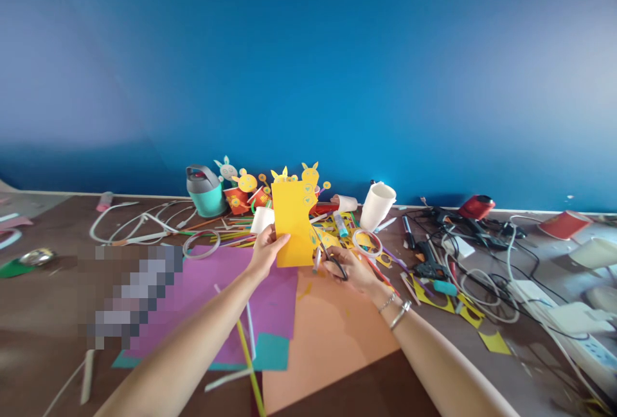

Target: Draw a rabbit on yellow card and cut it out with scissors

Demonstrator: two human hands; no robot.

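Note:
My left hand pinches the left edge of a yellow paper sheet, held upright above the table. Small round drawings mark the sheet's upper right, and its right edge is cut in a curve. In my right hand is a pair of scissors, fingers around the dark handles and the blades pointing up-left at the sheet's right edge. Whether the blades touch the paper I cannot tell. Below the hands lie an orange paper sheet and a purple paper sheet.
Behind the sheet stand paper animal figures and red cups. A teal container is at left, a white cup at right. Farther right are a glue gun, tangled cables and a power strip. A blue wall rises behind.

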